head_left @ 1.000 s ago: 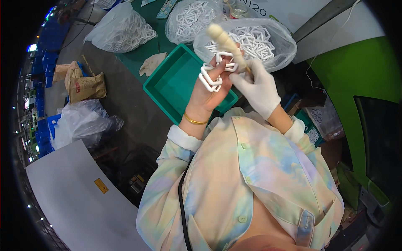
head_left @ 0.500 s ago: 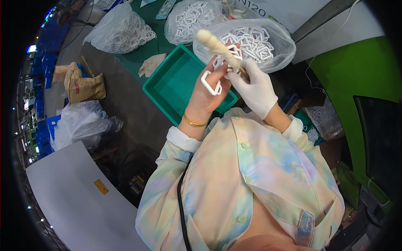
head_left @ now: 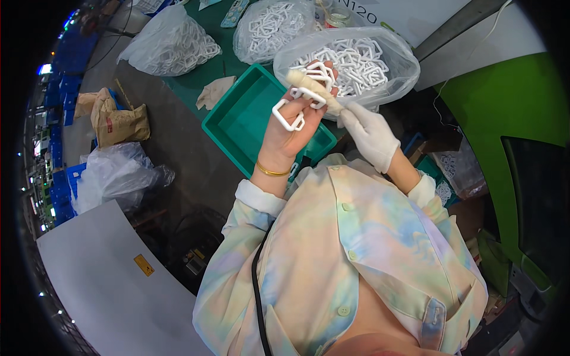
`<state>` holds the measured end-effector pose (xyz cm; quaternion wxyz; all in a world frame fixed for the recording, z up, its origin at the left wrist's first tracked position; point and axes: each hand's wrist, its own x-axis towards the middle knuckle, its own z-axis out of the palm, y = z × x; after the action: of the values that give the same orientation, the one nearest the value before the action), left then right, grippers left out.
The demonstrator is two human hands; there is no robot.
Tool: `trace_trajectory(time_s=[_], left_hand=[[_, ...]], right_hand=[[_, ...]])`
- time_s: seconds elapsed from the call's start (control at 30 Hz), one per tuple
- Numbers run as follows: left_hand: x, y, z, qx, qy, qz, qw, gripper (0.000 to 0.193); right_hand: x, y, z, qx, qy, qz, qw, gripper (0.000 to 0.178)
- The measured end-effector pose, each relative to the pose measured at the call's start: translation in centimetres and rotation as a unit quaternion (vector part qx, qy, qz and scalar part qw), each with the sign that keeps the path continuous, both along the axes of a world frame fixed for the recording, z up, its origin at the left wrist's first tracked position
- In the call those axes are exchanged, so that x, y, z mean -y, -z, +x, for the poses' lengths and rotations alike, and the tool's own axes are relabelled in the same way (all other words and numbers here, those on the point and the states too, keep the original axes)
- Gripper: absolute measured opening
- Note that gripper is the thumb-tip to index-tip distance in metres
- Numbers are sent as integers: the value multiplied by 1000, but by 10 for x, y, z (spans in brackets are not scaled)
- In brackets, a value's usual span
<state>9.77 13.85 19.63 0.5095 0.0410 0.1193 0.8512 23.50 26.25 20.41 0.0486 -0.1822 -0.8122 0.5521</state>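
Observation:
My bare left hand, palm up with fingers curled, holds several white plastic loop buckles. One loop buckle hangs out by the thumb, another sits across the palm, and more lie by the fingertips. My right hand, in a white glove, pinches the near end of a cream, cloth-like wrapped stick. The stick lies over the left palm among the buckles; whether it passes through any of them, I cannot tell. Below the hands is a green tray. A small white piece shows beside my left wrist.
Behind the hands stands an open clear bag full of white buckles. Two more filled bags, one at the back and one at the far left, rest on the green table. A beige cloth lies left of the tray.
My right hand has drawn back to the right and nearer me, and the stick has moved with it. My left hand has opened somewhat, and a white piece now shows by its wrist.

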Motion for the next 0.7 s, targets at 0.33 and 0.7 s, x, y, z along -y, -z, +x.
trace_trajectory(time_s=[0.33,0.7], left_hand=[[0,25,-8,-27,-31,-80,996,41],[-17,-11,4,-138,-2,-114,984,48]], right_hand=[[6,-10,5,-85,43,10,995,21],[-15,-5,9,16,62,120,991,23]])
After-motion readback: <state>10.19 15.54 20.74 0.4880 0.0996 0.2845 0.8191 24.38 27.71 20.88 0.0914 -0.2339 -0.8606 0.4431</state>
